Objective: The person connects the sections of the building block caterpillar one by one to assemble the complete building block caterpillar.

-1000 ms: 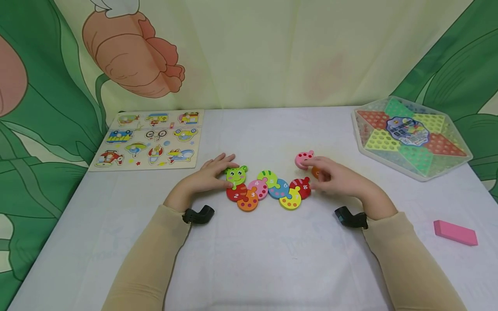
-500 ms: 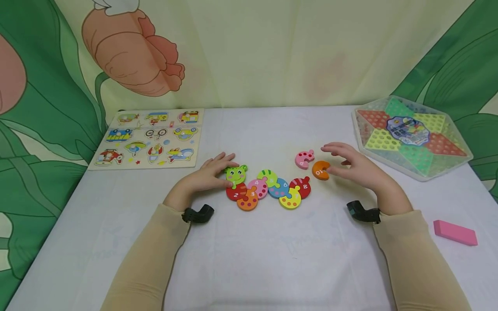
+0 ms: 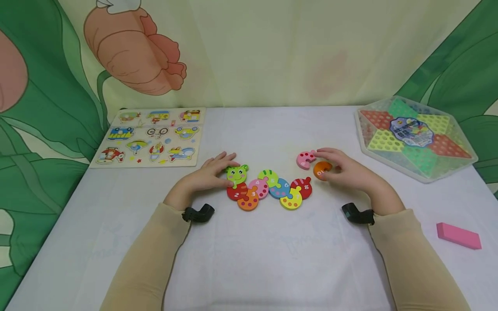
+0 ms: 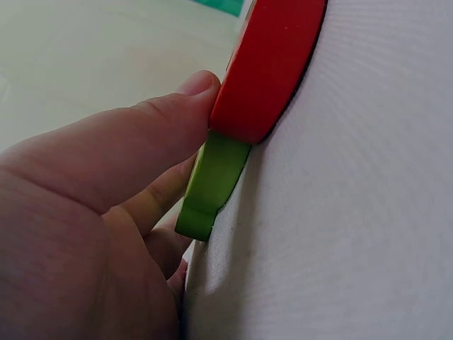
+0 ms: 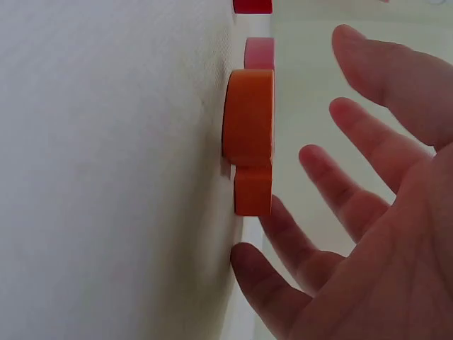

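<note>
A caterpillar of joined number puzzle pieces lies on the white tabletop, from a green smiling head piece (image 3: 235,174) to a red piece numbered 8 (image 3: 306,188). Resting against the head piece is my left hand (image 3: 205,177); in the left wrist view its thumb touches the edge of the red piece numbered 2 (image 4: 272,71). My right hand (image 3: 352,173) hovers at a loose orange piece (image 3: 320,168), fingers spread and relaxed. The right wrist view shows a gap between those fingers and the orange piece. Beyond it lies a loose pink piece (image 3: 303,160).
At the back left lies a wooden peg puzzle board (image 3: 145,140) with vehicle pictures. A hexagonal clear box (image 3: 416,131) with a star pattern sits at the back right. Near the right edge lies a pink block (image 3: 459,236). A printed curtain (image 3: 249,52) hangs behind the table.
My right hand drew back right from the pink and orange pieces, then came back left over the orange one. My left hand has stayed at the head piece.
</note>
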`<state>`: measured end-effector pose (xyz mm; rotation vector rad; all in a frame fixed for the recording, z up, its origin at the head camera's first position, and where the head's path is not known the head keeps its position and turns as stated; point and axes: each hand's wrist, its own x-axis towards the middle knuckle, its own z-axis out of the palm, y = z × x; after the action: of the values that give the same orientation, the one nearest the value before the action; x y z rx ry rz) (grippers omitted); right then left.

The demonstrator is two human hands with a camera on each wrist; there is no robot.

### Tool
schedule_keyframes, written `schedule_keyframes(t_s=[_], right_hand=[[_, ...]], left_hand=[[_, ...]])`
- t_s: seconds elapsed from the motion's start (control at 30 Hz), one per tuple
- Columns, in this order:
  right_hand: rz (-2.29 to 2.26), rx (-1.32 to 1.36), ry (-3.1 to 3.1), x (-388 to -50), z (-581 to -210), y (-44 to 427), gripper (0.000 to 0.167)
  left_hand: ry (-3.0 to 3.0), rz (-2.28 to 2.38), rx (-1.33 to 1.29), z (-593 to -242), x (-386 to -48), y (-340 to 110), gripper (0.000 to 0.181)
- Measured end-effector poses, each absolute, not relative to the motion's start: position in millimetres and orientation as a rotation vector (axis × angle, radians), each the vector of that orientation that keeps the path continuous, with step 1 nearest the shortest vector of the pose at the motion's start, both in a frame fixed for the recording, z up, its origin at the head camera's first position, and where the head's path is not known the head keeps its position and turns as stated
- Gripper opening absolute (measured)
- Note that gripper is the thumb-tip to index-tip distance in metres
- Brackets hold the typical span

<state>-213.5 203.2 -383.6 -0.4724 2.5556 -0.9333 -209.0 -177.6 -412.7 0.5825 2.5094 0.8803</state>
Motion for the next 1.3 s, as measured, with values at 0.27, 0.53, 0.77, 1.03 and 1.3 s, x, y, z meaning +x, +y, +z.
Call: schedule_keyframes(t_s=[0.27,0.53,0.77,1.03,1.3], right_hand=[[-0.840,-0.535,2.555,-226.1,-376.9,189.1,0.059],[-0.777,-0.622,2.574,-234.9,-380.8,177.3,0.058],[-0.740,-0.606,2.648,-231.5,-385.0,174.5,0.051],[-0.765,-0.565,2.711,-229.8,-382.4,170.1,0.054],[-0.874,-0.517,2.678,-228.6,-380.2,170.2,0.056]], left_hand=[[2.517,0.877,0.579,-413.2,-209.7,-179.5,0.057],[2.520,0.875,0.594,-412.3,-208.7,-176.8,0.057],[2.528,0.861,0.607,-410.3,-208.4,-175.6,0.058],[2.525,0.870,0.594,-409.8,-207.9,-175.9,0.059],[2.526,0.876,0.586,-412.9,-208.4,-176.4,0.057]])
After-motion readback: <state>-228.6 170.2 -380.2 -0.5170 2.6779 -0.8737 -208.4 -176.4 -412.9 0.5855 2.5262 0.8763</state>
